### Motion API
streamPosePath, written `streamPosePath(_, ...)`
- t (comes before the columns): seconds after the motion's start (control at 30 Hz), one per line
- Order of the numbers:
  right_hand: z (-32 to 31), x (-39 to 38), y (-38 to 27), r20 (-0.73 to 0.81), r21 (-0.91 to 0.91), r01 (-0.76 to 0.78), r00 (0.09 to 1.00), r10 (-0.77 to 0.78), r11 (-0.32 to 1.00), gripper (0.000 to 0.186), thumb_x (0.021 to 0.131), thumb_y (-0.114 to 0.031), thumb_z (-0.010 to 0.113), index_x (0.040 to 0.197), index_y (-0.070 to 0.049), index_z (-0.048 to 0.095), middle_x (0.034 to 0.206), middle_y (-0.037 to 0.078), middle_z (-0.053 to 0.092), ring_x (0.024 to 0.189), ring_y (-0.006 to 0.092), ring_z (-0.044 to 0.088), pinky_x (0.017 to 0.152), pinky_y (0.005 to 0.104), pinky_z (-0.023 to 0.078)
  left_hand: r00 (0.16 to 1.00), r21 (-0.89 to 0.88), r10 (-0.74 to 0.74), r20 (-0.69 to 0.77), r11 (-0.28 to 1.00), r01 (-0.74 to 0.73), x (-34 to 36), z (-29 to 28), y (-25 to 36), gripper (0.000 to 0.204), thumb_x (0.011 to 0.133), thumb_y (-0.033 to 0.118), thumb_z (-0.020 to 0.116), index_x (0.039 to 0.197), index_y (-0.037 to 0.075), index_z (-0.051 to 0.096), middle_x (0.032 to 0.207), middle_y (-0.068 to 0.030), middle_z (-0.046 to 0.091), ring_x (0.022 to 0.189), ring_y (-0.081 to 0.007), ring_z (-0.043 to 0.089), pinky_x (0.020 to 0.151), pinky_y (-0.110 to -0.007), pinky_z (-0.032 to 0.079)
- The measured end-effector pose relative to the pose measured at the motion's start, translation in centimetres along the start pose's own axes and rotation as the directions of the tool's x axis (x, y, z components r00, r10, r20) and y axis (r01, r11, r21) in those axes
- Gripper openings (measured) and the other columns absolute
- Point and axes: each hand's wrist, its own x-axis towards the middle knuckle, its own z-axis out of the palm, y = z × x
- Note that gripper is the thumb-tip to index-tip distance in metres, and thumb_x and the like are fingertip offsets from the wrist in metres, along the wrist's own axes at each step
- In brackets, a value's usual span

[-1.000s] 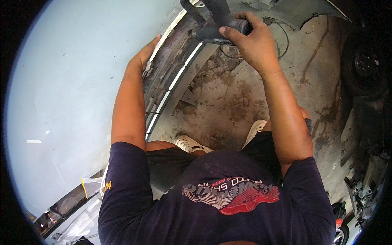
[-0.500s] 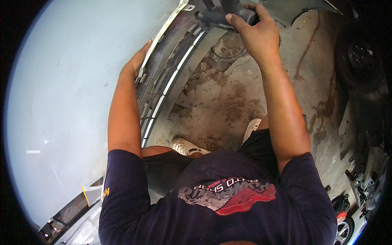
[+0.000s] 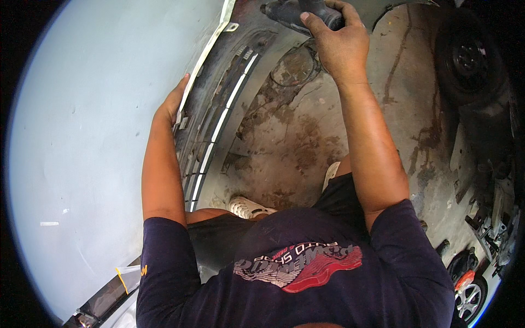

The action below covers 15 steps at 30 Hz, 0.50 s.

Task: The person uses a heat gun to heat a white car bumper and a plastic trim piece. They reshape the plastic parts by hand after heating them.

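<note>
Pale blue panel: it filled the left of my view [image 3: 98,136]; its long edge had slid a little leftward over the last second, most likely from the head turning, not the panel moving.

Concrete floor: stained and cracked, it lay to the right of the panel [image 3: 295,158].

Dark strip: it curved just beside the panel's right edge, bright white lines along it [image 3: 213,101]. Its far end, earlier covered by the tool, now showed.

White edging: it ran down the panel's right side [image 3: 203,52].

Dark wheel: well to the right of the panel, near the rim of my view [image 3: 465,60].

Black tool: right of the panel's far end [image 3: 287,16], partly cut off by the frame. I saw a wider gap between it and the edging than before, and judged that the work in hand had, for now, the tool off that edge.

Right hand: closed partway round the tool's thick end, thumb on the near side [image 3: 344,46]. It had travelled with the tool.

Left hand: at the panel's right edge, fingers extended along the edging [image 3: 174,101]. It had kept its place there; I could not tell whether the thumb pinched underneath.

Metal tab: it stuck out from the panel's edge beyond the left fingertips, now plainly uncovered [image 3: 232,27].
</note>
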Motion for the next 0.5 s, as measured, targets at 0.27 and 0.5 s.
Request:
streamPosePath(0.27, -1.0, 0.7, 0.5, -0.03, 0.029, -0.013, 0.999, 0.014, 0.999, 0.05, 0.083, -0.021, 0.093, 0.124, 0.0, 0.074, 0.089, 0.013, 0.073, 0.081, 0.0219, 0.067, 0.076, 0.0382, 0.055, 1.0, -0.04, -0.003, 0.031, 0.999, 0.005, -2.3, 2.4, 2.7, 0.095, 0.103, 0.082, 0.046, 0.165, 0.01, 0.052, 0.153, -0.0268, 0.063, 0.137, -0.0339, 0.065, 0.114, -0.046, 0.049)
streamPosePath(0.5, -0.8, 0.6, 0.3, -0.006, 0.079, -0.018, 1.0, 0.019, 0.997, 0.05, 0.084, -0.02, 0.093, 0.124, 0.001, 0.073, 0.087, 0.011, 0.071, 0.079, 0.0204, 0.064, 0.074, 0.0375, 0.054, 1.0, 0.014, 0.022, 0.006, 1.0, -0.022, -0.9, 0.9, 1.1, 0.108, 0.097, 0.09, 0.045, 0.169, 0.01, 0.047, 0.17, -0.0306, 0.044, 0.161, -0.0427, 0.038, 0.13, -0.056, 0.027)
